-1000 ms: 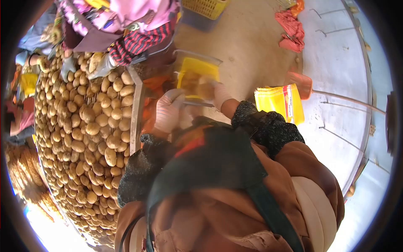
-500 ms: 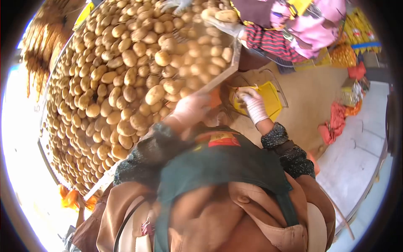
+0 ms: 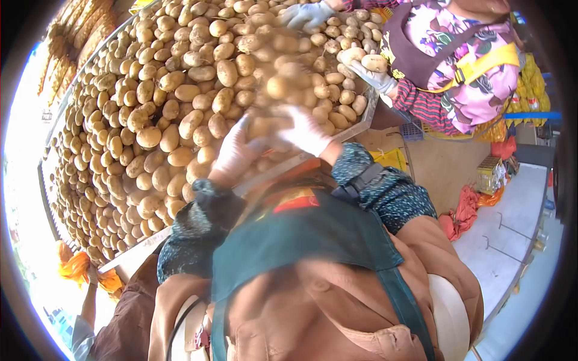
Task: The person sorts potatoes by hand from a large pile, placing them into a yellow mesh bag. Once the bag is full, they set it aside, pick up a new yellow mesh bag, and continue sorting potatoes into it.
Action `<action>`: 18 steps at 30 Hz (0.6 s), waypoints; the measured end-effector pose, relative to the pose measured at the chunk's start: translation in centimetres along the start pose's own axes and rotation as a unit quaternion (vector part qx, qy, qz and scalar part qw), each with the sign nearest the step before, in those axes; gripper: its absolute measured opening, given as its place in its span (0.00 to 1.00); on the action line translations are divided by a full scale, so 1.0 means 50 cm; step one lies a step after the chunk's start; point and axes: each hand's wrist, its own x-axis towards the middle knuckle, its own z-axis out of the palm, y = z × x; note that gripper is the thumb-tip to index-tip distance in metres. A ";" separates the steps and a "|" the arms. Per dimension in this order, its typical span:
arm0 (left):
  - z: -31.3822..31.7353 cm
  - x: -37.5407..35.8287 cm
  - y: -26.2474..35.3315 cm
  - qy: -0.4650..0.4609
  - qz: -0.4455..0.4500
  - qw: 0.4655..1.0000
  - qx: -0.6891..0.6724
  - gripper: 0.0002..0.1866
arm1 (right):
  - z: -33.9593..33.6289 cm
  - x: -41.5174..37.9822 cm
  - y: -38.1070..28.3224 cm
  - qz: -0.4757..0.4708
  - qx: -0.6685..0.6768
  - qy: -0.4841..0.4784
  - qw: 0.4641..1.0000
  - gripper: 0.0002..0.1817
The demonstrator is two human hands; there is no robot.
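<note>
A wide heap of potatoes (image 3: 186,93) fills the metal-edged table (image 3: 301,157) in front of me. My left hand (image 3: 236,153), in a pale glove, is over the near edge of the heap with thumb and fingers apart. Facing it, my right hand (image 3: 306,133) reaches in from the right, fingers stretched toward the potatoes. Between my two hands the potatoes are blurred, and I cannot make out a firm hold on any of them.
Across the table a person in a pink patterned top has one gloved hand (image 3: 307,15) on the heap and another (image 3: 374,77) holding potatoes. A yellow stool (image 3: 391,159) stands at right, beyond it a white table (image 3: 503,225). Lower left, another person's hand is near an orange bag (image 3: 75,262).
My right hand has moved from above the yellow stool to the potatoes, beside my left hand. My left hand has shifted left, onto the heap's edge. The view has turned slightly.
</note>
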 end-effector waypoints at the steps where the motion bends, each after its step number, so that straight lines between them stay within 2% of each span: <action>1: -0.016 -0.010 0.039 -0.015 -0.125 0.952 -0.280 0.34 | -0.021 -0.001 -0.008 0.042 0.106 0.000 0.993 0.24; 2: -0.051 -0.018 0.081 -0.075 -0.134 0.909 -0.387 0.32 | -0.043 -0.001 -0.036 0.125 0.369 -0.032 0.921 0.21; 3: -0.052 -0.025 0.090 -0.061 -0.139 0.845 -0.512 0.31 | -0.064 0.001 -0.073 0.196 0.601 -0.059 0.772 0.19; 4: -0.064 -0.029 0.078 -0.092 -0.131 0.806 -0.570 0.31 | -0.077 -0.002 -0.106 0.211 0.667 -0.085 0.710 0.17; 5: -0.075 -0.030 0.064 -0.122 -0.122 0.762 -0.625 0.30 | -0.079 -0.003 -0.125 0.222 0.678 -0.071 0.697 0.17; 8: -0.071 -0.024 0.032 -0.087 -0.045 0.878 -0.468 0.31 | -0.076 0.004 -0.163 0.252 0.704 -0.042 0.663 0.16; 10: -0.069 -0.018 0.032 -0.058 0.004 0.935 -0.350 0.31 | -0.065 0.015 -0.141 0.268 0.694 -0.034 0.668 0.15; 12: -0.081 -0.022 0.048 -0.046 -0.063 0.904 -0.421 0.31 | -0.058 0.028 -0.134 0.289 0.693 -0.032 0.660 0.13; 13: -0.087 -0.025 0.064 -0.035 -0.096 0.885 -0.455 0.31 | -0.054 0.032 -0.134 0.277 0.672 -0.036 0.686 0.13; 14: -0.094 -0.020 0.053 -0.032 -0.169 0.791 -0.587 0.31 | -0.049 0.034 -0.133 0.265 0.650 -0.040 0.711 0.13; 15: -0.099 -0.017 0.043 -0.028 -0.236 0.672 -0.701 0.31 | -0.043 0.037 -0.135 0.251 0.627 -0.043 0.736 0.13; 16: -0.100 -0.013 0.033 -0.023 -0.237 0.672 -0.701 0.30 | -0.033 0.040 -0.158 0.208 0.563 -0.045 0.799 0.16; 18: -0.089 -0.003 0.012 -0.020 -0.238 0.672 -0.701 0.29 | 0.012 0.050 -0.201 0.074 0.339 -0.002 0.938 0.19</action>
